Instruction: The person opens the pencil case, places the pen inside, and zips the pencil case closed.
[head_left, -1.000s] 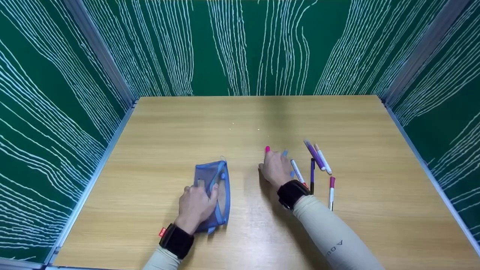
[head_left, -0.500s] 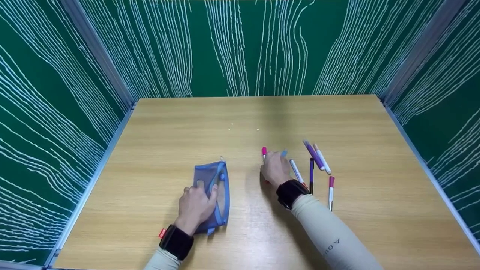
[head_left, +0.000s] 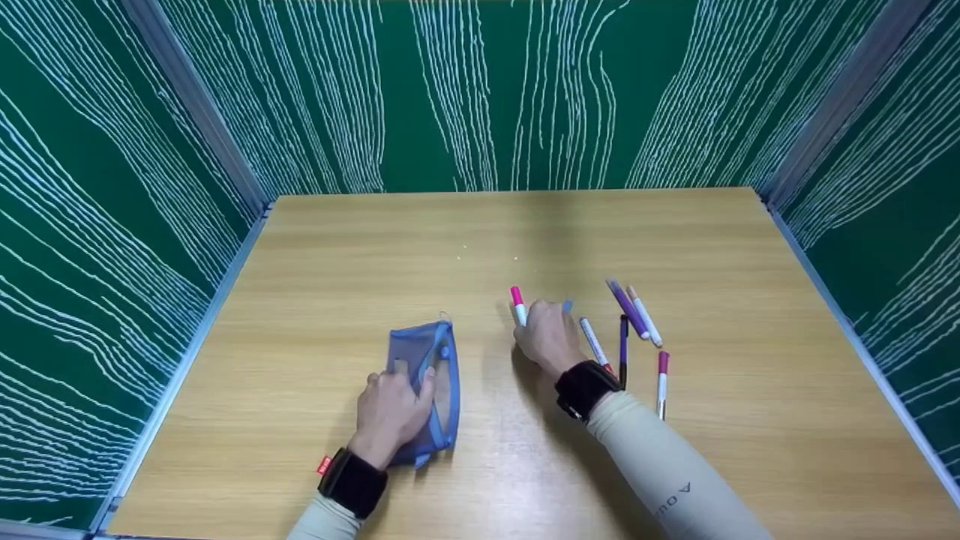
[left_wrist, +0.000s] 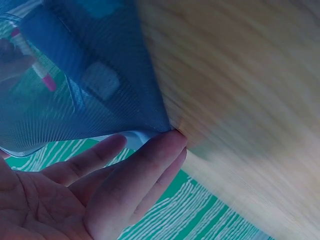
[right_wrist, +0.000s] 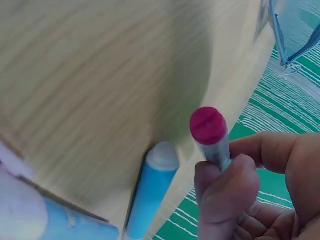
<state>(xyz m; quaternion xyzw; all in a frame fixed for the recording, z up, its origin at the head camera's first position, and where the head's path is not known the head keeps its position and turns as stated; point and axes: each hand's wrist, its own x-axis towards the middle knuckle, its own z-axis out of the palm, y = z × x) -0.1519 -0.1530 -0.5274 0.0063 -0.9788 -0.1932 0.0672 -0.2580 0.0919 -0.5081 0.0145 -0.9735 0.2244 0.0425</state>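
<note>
My left hand (head_left: 394, 409) holds a blue mesh zip pencil case (head_left: 412, 345) on the table, its thumb at the open side. In the left wrist view, straight fingertips touch a corner of the mesh (left_wrist: 100, 100). My right hand (head_left: 550, 337) pinches a white marker with a pink cap (head_left: 519, 306), raised just above the wood. Thumb and fingertips hold its barrel in the right wrist view, where a pink end (right_wrist: 209, 127) faces the camera. Partly hidden by that hand is a light blue marker (head_left: 568, 306), which lies on the table (right_wrist: 152, 192).
Right of my right hand lie a white marker (head_left: 595, 341) with a red end, a dark purple pen (head_left: 624, 349), a thick purple marker (head_left: 628, 309), a white marker (head_left: 646, 319) and a magenta-capped marker (head_left: 663, 382). Green white-lined walls (head_left: 450, 97) edge the wooden table (head_left: 360, 255).
The pink-capped marker has swung out to the left in my right hand, showing more of its white barrel. My left hand and the pencil case stay in place.
</note>
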